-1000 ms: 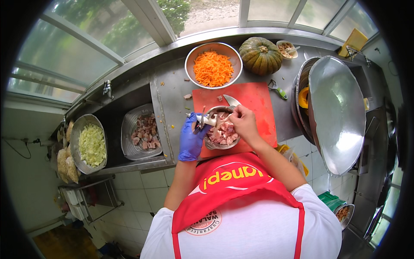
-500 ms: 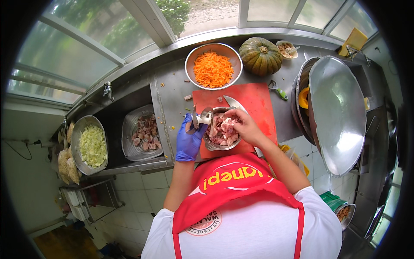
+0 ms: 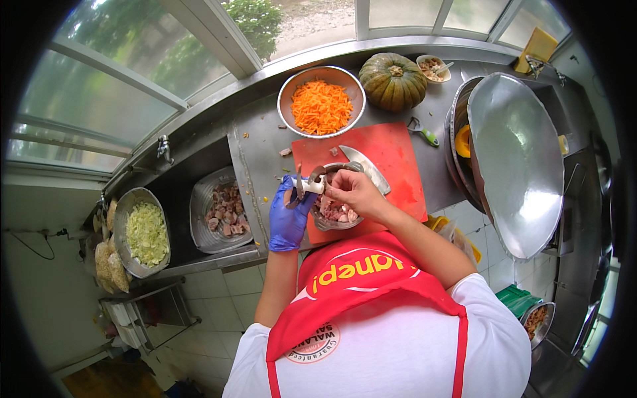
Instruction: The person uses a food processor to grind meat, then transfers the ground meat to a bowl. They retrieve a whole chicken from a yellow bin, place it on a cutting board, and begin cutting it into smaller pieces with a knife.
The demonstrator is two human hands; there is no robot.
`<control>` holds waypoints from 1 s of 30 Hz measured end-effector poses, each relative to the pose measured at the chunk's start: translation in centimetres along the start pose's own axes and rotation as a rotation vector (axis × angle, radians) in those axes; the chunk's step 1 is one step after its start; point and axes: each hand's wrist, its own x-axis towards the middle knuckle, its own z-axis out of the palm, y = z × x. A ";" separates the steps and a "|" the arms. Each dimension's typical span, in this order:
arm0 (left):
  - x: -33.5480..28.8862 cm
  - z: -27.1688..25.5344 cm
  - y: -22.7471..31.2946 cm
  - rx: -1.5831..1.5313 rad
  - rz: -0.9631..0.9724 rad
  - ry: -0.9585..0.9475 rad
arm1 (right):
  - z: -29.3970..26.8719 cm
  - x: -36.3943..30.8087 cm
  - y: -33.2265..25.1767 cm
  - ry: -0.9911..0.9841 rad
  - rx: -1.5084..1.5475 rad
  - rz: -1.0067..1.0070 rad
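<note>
My left hand [image 3: 288, 222], in a blue glove, is closed on a food processor blade [image 3: 309, 186] with a white hub and curved metal wings. My bare right hand [image 3: 355, 194] pinches the blade's right end; whether a scrap of meat is between those fingers is hidden. Beneath both hands a metal bowl [image 3: 331, 227] holds chunks of raw pink meat [image 3: 340, 211]. It stands on a red cutting board [image 3: 403, 174]. Behind the bowl, a knife [image 3: 371, 170] lies on the board, its handle hidden.
Shredded carrot fills a steel bowl [image 3: 283, 106] beyond the board, beside a green pumpkin [image 3: 394, 82]. A peeler [image 3: 424, 132] lies right of them. Large metal pans [image 3: 514, 166] stand at right. Left are a sink tray [image 3: 202, 229] of meat and a basin [image 3: 123, 249] of chopped cabbage.
My right hand has risen from the meat in the bowl to the blade. More of the knife shows. My left hand keeps its hold on the blade, and the view has shifted slightly.
</note>
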 end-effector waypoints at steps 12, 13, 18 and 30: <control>-0.6 -0.6 -1.3 -0.225 -0.097 -0.021 | -0.4 0.0 1.3 0.270 -0.316 -0.091; -0.4 -1.0 -2.1 -0.320 -0.105 -0.018 | -0.6 0.2 1.8 0.276 -0.310 -0.135; 0.3 -1.7 -2.8 -0.634 -0.074 0.054 | -1.0 -0.3 2.3 0.219 -0.190 -0.006; 1.4 -3.2 -1.8 -0.173 0.189 0.219 | -0.4 -3.2 2.7 0.113 -0.875 -0.352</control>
